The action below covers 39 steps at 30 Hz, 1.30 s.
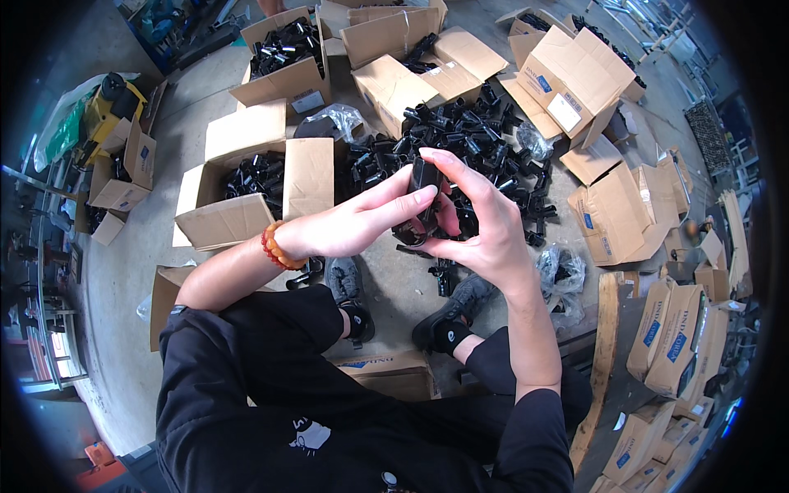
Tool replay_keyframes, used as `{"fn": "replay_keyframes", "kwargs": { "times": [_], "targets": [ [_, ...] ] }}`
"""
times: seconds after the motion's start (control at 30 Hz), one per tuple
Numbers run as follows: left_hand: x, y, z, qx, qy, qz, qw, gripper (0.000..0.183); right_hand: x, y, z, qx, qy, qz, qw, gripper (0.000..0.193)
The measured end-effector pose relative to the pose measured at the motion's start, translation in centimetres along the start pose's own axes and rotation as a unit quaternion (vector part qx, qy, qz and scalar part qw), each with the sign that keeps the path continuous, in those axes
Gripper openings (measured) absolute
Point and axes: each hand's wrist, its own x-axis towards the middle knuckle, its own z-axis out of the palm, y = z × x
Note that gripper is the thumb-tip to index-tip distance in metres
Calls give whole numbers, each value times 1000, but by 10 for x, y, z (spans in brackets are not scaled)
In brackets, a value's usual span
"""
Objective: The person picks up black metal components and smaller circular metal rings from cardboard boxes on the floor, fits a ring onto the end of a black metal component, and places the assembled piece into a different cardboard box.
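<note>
Before me, above the floor, a glossy black tubular part point(426, 182) is held between both hands; its exact kind I cannot tell. My left hand point(370, 215), with an orange beaded bracelet point(279, 248) at the wrist, grips its left side, thumb across the front. My right hand point(493, 222) curves round from the right, with a fingertip on the top end and the thumb near the lower end. Behind and below the hands spreads a large heap of similar black parts point(477, 135) on the floor. One loose black part point(445, 279) lies between my shoes.
An open carton point(309, 177) of black parts stands at the left, another carton point(288, 82) behind it. Further open cartons point(567, 82) are at the back right. Flattened cartons point(670, 337) are stacked at the right, beside a wooden plank point(604, 353). A transparent plastic bag point(562, 275) lies near my right shoe.
</note>
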Motion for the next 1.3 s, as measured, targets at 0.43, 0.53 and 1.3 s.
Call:
{"fn": "replay_keyframes", "kwargs": {
  "times": [0.43,0.53,1.3],
  "targets": [
    [-2,-2,-2,73,-10,34,997,38,1,1,-13,-84,56,-53,993,35],
    [-6,7,3,61,21,22,998,39,0,3,-11,-114,37,-64,991,30],
    [-6,-4,2,59,16,41,997,48,-1,3,3,-181,56,-94,977,27]
  ]
}}
